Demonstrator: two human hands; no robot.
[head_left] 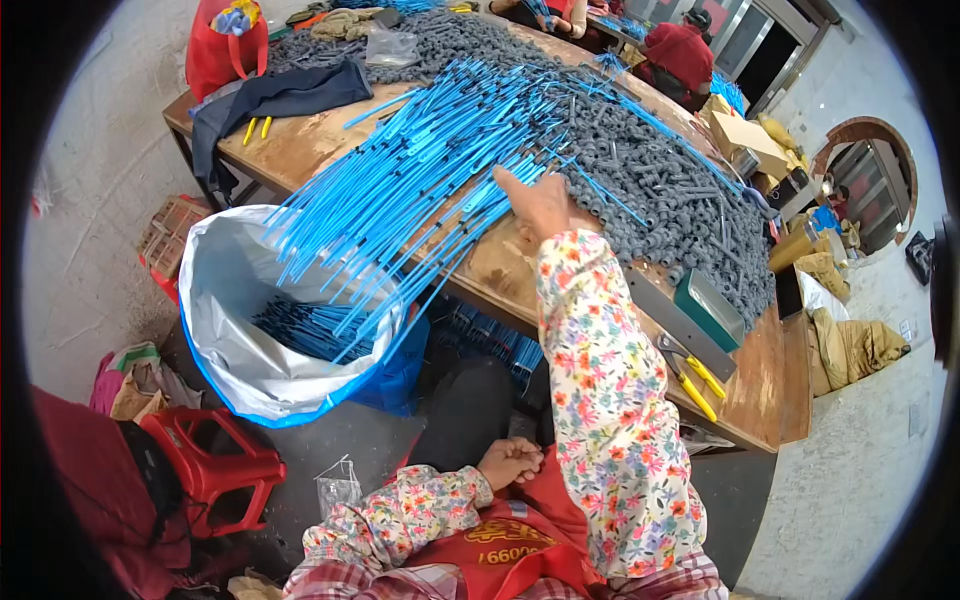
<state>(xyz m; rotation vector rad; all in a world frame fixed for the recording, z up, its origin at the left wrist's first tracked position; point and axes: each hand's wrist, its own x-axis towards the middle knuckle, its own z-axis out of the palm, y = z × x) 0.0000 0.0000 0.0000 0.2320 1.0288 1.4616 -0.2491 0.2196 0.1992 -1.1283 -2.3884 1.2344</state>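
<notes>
My right hand (540,205) reaches over the wooden table, next to thin blue plastic sticks (400,190) with black bits near their ends. One finger is stretched toward the sticks with the thumb apart from it; the other fingers are partly hidden. Just beyond and to its right lies a heap of small dark grey plastic fittings (650,170). My left hand (510,462) rests in my lap, its fingers curled together; whether anything is in them cannot be seen. Many sticks overhang the table edge above a silver-lined blue sack (225,330), which has more sticks inside.
Yellow-handled pliers (690,375), a green box (710,305) and a grey metal bar (680,320) lie at the table's right front. Dark cloth (270,105) and a red bag (225,50) sit far left. A red stool (215,465) stands left. Other people work at the far end.
</notes>
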